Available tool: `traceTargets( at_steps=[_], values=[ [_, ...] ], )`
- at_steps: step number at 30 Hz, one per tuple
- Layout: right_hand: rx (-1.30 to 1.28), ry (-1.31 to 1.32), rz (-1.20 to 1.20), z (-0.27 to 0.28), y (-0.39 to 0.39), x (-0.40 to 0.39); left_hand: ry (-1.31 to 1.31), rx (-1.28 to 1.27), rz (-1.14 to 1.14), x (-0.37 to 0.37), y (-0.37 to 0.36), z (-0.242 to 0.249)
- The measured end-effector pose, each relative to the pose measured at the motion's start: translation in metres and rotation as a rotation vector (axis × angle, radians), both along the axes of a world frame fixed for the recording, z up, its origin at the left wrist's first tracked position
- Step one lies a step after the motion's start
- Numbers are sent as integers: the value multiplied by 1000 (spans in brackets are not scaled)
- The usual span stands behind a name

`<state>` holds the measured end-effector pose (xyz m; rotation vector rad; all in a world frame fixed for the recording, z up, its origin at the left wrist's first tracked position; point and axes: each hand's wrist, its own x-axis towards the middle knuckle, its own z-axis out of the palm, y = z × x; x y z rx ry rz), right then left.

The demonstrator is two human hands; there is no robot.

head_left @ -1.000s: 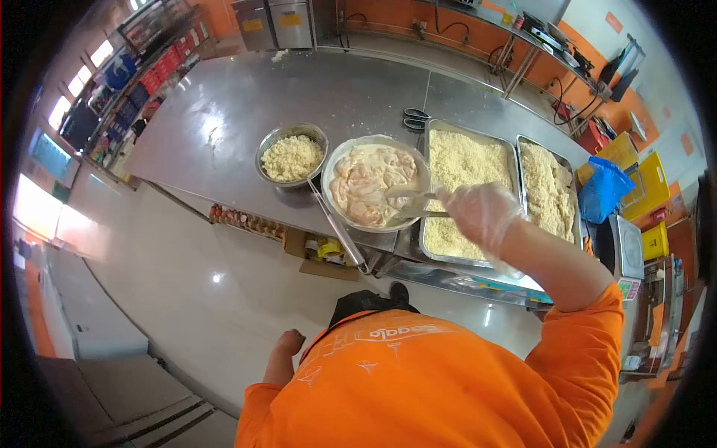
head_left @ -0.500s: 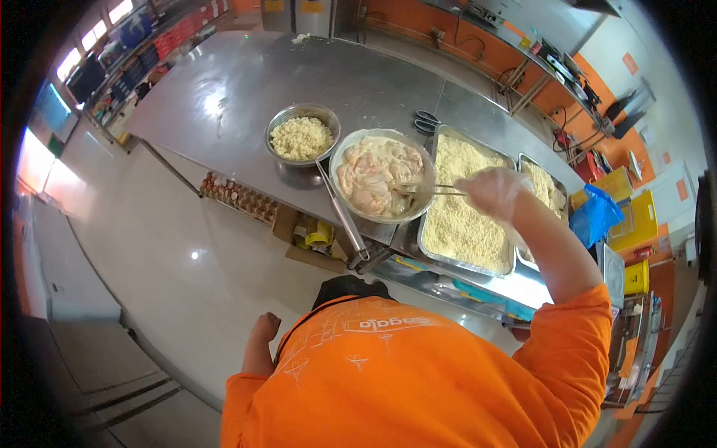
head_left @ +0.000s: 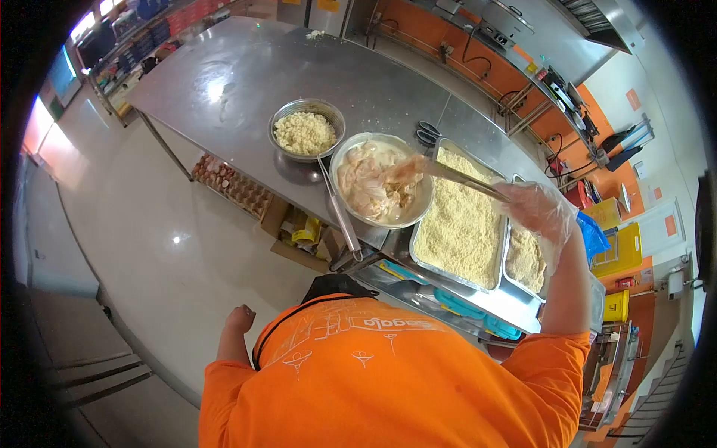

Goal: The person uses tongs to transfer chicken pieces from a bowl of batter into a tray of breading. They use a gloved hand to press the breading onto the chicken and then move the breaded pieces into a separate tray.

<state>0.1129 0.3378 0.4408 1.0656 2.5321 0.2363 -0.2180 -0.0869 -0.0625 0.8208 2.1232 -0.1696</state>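
Note:
My right hand point(head_left: 534, 211), in a clear plastic glove, grips metal tongs point(head_left: 469, 181). Their tips hold a piece of raw chicken point(head_left: 405, 171) above a bowl point(head_left: 426, 203). More pale chicken pieces point(head_left: 371, 190) lie inside it in a whitish liquid. Under the tongs is a metal tray point(head_left: 457, 275) of yellowish crumbs point(head_left: 463, 224). A second, smaller tray holds crumb-coated pieces point(head_left: 525, 260) below my right hand. My left hand point(head_left: 240, 319) hangs low at my side, away from the table, with its fingers curled closed and nothing visible in it.
On the steel table point(head_left: 246, 75) stands a metal bowl point(head_left: 287, 154) of crumbly pale mixture point(head_left: 305, 133). A long-handled utensil point(head_left: 342, 213) leans at the chicken bowl's left. Black-handled scissors point(head_left: 428, 133) lie behind. Egg trays point(head_left: 231, 187) and a cardboard box point(head_left: 280, 231) sit below.
My right hand has moved right and toward me, raising the tongs from the bowl with a chicken piece in them. My left hand stays low at my side. The view has shifted slightly.

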Motion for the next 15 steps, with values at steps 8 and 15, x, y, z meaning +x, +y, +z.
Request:
traceTargets(
  at_steps=[8,15],
  values=[
    [128,183,38,6,7,3,-38,53,-33,11,20,0],
    [141,-66,-14,-57,26,-38,-45,22,4,11,27,22]
  ],
)
